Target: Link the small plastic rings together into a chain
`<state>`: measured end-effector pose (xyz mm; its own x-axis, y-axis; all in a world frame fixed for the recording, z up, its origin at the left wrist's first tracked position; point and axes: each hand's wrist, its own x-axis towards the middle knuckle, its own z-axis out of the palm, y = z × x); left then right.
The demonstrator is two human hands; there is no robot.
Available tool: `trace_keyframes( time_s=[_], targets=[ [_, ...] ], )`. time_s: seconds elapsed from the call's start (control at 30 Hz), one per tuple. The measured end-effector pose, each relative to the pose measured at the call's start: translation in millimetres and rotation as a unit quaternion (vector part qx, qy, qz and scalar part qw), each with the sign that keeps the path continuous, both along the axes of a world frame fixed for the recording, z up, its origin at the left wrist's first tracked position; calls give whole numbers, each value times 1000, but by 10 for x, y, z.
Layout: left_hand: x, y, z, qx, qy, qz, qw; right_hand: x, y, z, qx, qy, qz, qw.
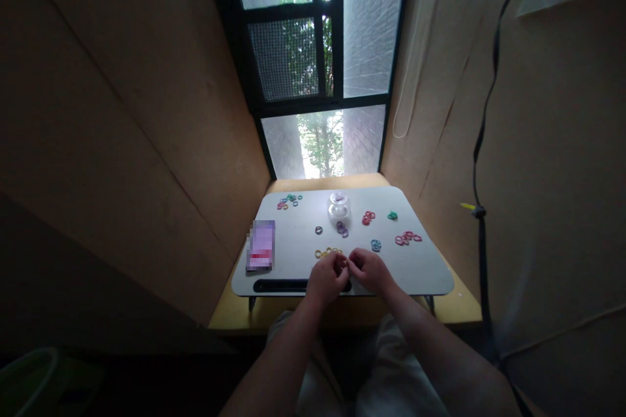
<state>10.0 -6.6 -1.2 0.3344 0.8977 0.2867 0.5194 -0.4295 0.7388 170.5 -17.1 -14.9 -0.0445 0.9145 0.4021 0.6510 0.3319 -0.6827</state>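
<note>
Left hand point(328, 277) and right hand point(372, 270) meet above the bench point(294, 238), likely for steadiness | fingers point(357, 260) bent inward, cannot tell if gripping | yellow rings point(318, 253) lie just beyond, red rings point(367, 217) farther off, seemingly grouped by colour

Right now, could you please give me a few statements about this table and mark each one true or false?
1. The left hand and right hand are close together. True.
2. The phone lies right of the transparent jar. False: it lies left of it.
3. The yellow rings lie just beyond the left hand. True.
4. The blue rings touch the green cluster on the right. False: they lie apart.
</note>
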Motion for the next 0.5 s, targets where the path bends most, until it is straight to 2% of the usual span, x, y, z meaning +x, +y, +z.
trace_keyframes(
  time_s=[0.5],
  targets=[
    [-3,61,-83,3,1,20,1000,11,-20,28,3,-4,19,1000]
  ],
)
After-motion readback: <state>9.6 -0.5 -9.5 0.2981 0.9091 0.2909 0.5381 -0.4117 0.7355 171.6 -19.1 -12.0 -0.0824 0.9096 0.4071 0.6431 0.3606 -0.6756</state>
